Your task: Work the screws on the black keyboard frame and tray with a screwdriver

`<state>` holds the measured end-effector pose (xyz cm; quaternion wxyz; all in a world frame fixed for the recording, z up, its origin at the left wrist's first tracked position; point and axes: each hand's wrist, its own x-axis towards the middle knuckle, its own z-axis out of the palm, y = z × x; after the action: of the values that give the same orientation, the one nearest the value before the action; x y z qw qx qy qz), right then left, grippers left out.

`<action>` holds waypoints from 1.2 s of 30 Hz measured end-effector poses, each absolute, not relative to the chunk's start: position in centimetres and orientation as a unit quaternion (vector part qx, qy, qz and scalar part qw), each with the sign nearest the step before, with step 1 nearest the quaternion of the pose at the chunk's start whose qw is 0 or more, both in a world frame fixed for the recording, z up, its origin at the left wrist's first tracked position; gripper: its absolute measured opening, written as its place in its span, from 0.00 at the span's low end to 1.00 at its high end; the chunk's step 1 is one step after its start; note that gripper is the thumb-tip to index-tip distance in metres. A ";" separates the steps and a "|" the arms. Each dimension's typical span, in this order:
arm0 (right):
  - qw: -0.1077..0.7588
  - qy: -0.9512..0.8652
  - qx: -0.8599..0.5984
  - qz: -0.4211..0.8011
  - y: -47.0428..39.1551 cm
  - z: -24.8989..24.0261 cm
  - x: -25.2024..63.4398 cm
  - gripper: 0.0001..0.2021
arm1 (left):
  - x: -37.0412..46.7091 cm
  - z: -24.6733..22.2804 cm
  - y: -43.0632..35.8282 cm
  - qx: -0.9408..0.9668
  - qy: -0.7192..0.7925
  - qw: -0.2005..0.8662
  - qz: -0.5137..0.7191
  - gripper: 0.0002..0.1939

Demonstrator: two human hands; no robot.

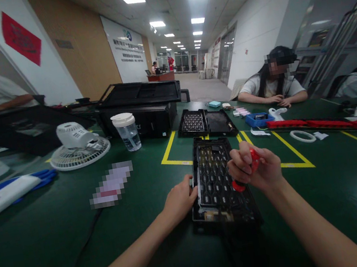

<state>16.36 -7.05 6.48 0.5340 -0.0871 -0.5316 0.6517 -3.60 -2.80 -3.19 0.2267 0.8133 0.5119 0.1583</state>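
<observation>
A black open case (216, 177) with rows of dark oval cells lies lengthwise in front of me on the green table. My left hand (180, 200) grips its left wall, thumb at the rim and fingers curled along the outer side. Over the case's right side, my right hand (257, 168) is closed round a red-handled tool (238, 186). The tool's lower red end shows below the fingers; its tip cannot be made out. Beyond this case lies another opened black case, with a tray of round cells (193, 121) in its left half.
At the left stand a white fan (79, 146), a lidded clear cup (128, 133) and a large black bin (140, 112). Yellow tape (292, 150) marks the tabletop. A blue box (259, 119) and red strip (331, 120) lie right. Several people sit around.
</observation>
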 end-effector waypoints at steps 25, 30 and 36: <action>0.488 -0.583 -0.103 0.641 -7.4 6.7 16.6 0.09 | -3.6 -3.0 -2.9 0.813 0.512 0.230 0.158 0.17; 0.486 -0.584 -0.114 0.640 -7.4 6.8 16.7 0.09 | -3.5 -2.8 -3.1 0.810 0.517 0.234 0.149 0.18; 0.484 -0.583 -0.126 0.640 -7.7 7.1 16.8 0.08 | -3.5 -3.0 -3.0 0.809 0.514 0.236 0.159 0.18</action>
<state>16.85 -7.67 7.10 0.4841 -0.1259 -0.5827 0.6404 -3.48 -2.99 -3.01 0.2356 0.8092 0.5144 0.1586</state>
